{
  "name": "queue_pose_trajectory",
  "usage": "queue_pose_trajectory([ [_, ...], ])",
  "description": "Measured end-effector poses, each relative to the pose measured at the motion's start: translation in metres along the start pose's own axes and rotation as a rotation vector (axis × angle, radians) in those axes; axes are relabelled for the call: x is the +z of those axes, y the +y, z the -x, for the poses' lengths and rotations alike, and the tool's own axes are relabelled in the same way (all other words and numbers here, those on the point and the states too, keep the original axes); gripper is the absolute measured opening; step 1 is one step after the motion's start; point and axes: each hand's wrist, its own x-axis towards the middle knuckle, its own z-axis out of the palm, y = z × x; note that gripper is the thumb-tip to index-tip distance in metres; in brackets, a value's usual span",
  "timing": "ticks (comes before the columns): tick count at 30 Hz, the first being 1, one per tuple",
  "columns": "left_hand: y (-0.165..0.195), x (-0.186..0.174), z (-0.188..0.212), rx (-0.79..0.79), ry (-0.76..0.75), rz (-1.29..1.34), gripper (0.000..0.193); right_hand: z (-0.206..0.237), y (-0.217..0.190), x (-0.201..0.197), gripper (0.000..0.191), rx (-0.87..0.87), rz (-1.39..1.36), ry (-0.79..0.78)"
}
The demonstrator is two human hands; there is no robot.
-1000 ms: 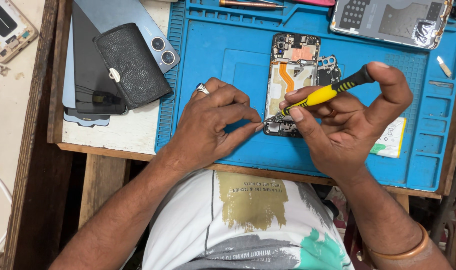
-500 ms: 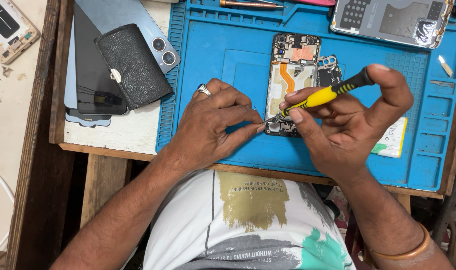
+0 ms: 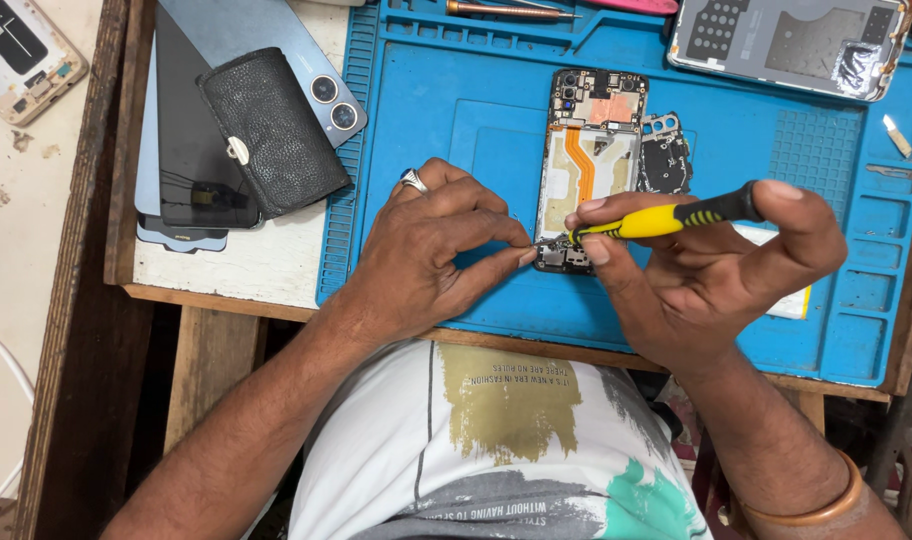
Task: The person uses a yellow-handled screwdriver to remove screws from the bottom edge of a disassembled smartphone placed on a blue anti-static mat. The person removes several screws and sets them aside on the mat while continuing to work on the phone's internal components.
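Opened phone (image 3: 588,165) lay face down on the blue mat (image 3: 456,130), at about 12 o'clock from my hands, back cover off, board and orange flex showing. Its long axis ran 12 to 6, camera end at 12, charging end at 6, toward me.

My left hand (image 3: 431,250) rested on the mat at 9 o'clock of the phone's bottom end. Its thumb and forefinger were pinched together at the bottom left corner; whether they clamped a tiny part or just steadied the frame, I couldn't tell. My right hand (image 3: 711,265) was closed on a yellow screwdriver (image 3: 661,218), fingers wrapped round the handle, forefinger over the black cap. The shaft lay almost flat, running 3 to 9, tip at the phone's bottom edge.

Handling, as I judged it: light, stiff frame, but fragile inside. The flex and small board would tear or crack easily, so best held by the side rails, never the exposed middle. Any screws there would be tiny and easy to lose. The screwdriver was light and rigid, with a grippy handle.

A loose black cover piece (image 3: 662,152) touched the phone at 3 o'clock. A wallet (image 3: 273,130) lay on dark phones at 9 o'clock, off the mat on the counter (image 3: 236,270).
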Motion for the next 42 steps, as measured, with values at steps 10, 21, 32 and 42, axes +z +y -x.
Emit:
queue_pose_trajectory([
  [10,0.001,-0.001,0.0,-0.005,0.01,0.017,0.022,0.004,0.008,-0.004,0.083,-0.012,0.006,0.018],
  [21,0.0,-0.001,-0.001,0.018,0.012,-0.007,0.014,0.002,0.006,-0.004,0.086,-0.011,0.016,0.001],
  [32,-0.001,0.0,0.001,0.017,-0.009,-0.022,0.012,-0.012,-0.009,0.004,0.085,0.001,-0.005,-0.059],
  [42,-0.001,0.001,0.0,0.02,0.004,-0.041,0.022,-0.002,0.006,-0.009,0.087,-0.004,0.039,-0.027],
])
